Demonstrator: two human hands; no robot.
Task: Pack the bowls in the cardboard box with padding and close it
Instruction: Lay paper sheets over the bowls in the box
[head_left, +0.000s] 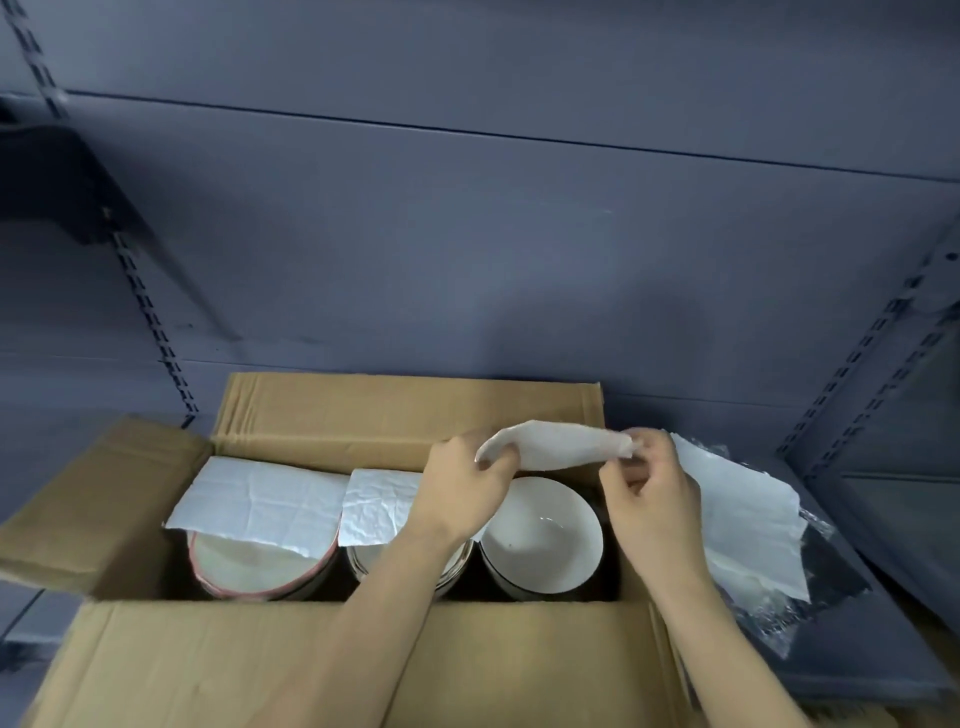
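Padding the last uncovered bowl (543, 535), by the look of it: holding a crumpled white sheet (556, 446) stretched between both hands just above that bowl. Left hand (462, 483) pinching the sheet's left end, fingers curled round it; right hand (652, 483) pinching the right end between thumb and fingertips. Sitting directly beneath the hands, at the right end of the box (322, 660), a glossy white bowl with a thin dark rim, seemingly topping a stack. Lying to the left of the left hand, two more sheets, flat and creased, covering a red-rimmed bowl (260, 569) and a middle bowl (410, 564) partly hidden under the left wrist. Resting just right of the right hand, outside the box, a spare pile of sheets (748, 519) on crinkly clear wrap (779, 618). Next move probably calling for lowering and spreading the sheet over the open bowl, smoothing it flat, then folding the flaps in. Paper looking thin, soft and wrinkled; cardboard stiff, brown, creased at its folds; all four flaps standing open, so closing not yet begun.
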